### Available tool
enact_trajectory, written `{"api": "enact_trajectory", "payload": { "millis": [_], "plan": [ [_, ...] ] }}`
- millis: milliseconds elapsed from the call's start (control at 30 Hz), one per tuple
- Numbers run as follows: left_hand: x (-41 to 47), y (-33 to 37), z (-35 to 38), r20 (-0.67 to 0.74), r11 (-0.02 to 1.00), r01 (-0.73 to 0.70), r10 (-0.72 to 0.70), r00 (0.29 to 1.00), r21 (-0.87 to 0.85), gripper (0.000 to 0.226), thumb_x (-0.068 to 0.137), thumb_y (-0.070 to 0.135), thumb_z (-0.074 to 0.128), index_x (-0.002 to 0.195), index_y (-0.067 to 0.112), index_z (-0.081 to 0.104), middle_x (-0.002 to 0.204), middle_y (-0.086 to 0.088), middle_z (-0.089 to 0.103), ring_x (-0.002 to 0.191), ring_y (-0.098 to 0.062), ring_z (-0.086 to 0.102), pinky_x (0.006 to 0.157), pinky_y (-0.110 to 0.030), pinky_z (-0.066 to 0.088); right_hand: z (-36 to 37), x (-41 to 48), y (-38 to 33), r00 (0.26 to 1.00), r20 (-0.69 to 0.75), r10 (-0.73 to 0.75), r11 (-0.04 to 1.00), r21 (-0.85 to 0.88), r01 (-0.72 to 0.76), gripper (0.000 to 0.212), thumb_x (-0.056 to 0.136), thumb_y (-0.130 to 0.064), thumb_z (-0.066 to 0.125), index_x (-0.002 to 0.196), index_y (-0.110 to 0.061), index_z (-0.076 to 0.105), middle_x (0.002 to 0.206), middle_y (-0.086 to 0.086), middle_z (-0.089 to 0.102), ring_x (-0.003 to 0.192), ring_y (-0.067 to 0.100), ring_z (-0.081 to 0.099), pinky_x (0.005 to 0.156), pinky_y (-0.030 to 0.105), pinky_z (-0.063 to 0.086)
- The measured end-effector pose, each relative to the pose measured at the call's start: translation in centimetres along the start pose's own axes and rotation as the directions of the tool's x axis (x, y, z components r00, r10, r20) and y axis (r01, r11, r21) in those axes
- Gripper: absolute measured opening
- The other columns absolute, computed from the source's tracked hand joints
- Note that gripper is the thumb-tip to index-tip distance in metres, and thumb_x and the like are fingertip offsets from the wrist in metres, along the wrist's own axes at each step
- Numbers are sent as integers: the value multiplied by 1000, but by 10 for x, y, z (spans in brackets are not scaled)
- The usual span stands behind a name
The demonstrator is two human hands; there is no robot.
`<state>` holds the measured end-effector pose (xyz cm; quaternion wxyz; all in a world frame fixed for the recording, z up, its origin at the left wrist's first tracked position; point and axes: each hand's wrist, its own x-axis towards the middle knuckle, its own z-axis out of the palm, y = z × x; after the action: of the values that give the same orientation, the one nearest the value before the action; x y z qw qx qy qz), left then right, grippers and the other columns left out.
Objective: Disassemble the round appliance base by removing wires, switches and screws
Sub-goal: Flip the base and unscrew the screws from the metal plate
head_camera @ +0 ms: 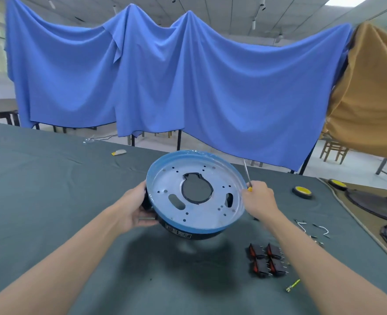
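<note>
**Base** (199, 214): round, held above the table (74, 189), over its own shadow, between both hands. No long axis of its own. The open metal face points up and toward the person, far rim higher than near rim.

**Left hand** (133, 208): fingers curled under the left edge, thumb at the rim.

**Right hand** (259, 198): at the right rim, fingers clamped round the screwdriver (247, 172). Its shaft stands near upright, tip up.

**Switches** (266, 259): four, grouped on the table at right. Small metal parts (313, 228) lie beyond them.

**Step, judged:** checking the plate for remaining screws.

**Handling advice:**
- Turn the base slowly in a firm left grip.
- Keep the tip clear of the rim.
- Set the base flat before driving any screw.
</note>
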<state>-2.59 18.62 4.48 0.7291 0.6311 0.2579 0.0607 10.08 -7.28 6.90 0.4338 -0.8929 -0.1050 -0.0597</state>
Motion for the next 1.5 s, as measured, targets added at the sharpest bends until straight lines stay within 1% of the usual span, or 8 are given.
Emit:
{"api": "enact_trajectory", "payload": {
  "millis": [267,533,700,800,933,1100,1267,1500],
  "plan": [
    [8,8,9,-154,991,-117,107,982,-59,56,100,59,38,95,12,67,75,-4,73,67,-24,68,66,-36,51,13,8,1,997,67,44,998,-55,-40,20,83,-2,37,66,-12,35,80,8,43,58,23,29,49,26,27],
    [18,-6,21,-190,922,-249,312,931,296,62,94,37,60,149,17,38,148,-1,46,126,-20,50,104,-35,40,21,2,13,984,105,142,990,-28,-140,17,86,-4,42,71,-10,40,82,12,50,57,23,38,45,25,34],
    [19,-16,32,-247,822,-359,496,832,442,38,95,29,56,132,21,53,94,18,59,67,16,54,55,-6,37,25,-6,24,957,166,237,937,221,-270,16,91,-17,51,77,-13,46,73,6,49,61,21,37,38,20,34],
    [11,-12,35,-339,778,-344,562,755,526,28,97,24,51,122,14,59,103,3,65,91,-8,57,74,-18,40,22,-10,27,951,189,244,923,257,-287,18,91,-26,56,82,-12,51,76,6,53,65,21,42,45,25,38],
    [-12,-18,47,-216,527,-452,789,575,720,25,98,23,52,115,11,65,116,-1,66,118,-23,50,98,-36,38,12,-16,25,981,47,190,927,321,-195,10,85,-18,59,92,-14,64,71,3,63,59,15,50,48,28,40],
    [-41,-31,62,561,-265,-609,743,365,747,46,91,50,47,118,19,67,96,9,69,94,-18,63,93,-37,40,4,-28,21,977,109,182,960,194,-201,11,85,-23,63,89,-14,63,68,4,67,52,14,48,46,25,38],
    [-40,-31,79,737,-458,-581,478,477,673,51,96,53,32,131,26,58,120,8,65,111,-19,57,84,-38,47,7,-31,18,988,101,117,986,105,-128,10,84,-10,59,85,-4,66,66,3,67,57,14,50,52,26,40],
    [-43,-42,113,614,-337,-514,426,665,789,43,104,46,28,129,20,51,132,2,53,122,-21,44,92,-36,36,9,-17,14,982,155,111,983,126,-131,21,83,-4,49,93,2,67,70,6,55,63,21,38,59,33,36]
  ]
}}
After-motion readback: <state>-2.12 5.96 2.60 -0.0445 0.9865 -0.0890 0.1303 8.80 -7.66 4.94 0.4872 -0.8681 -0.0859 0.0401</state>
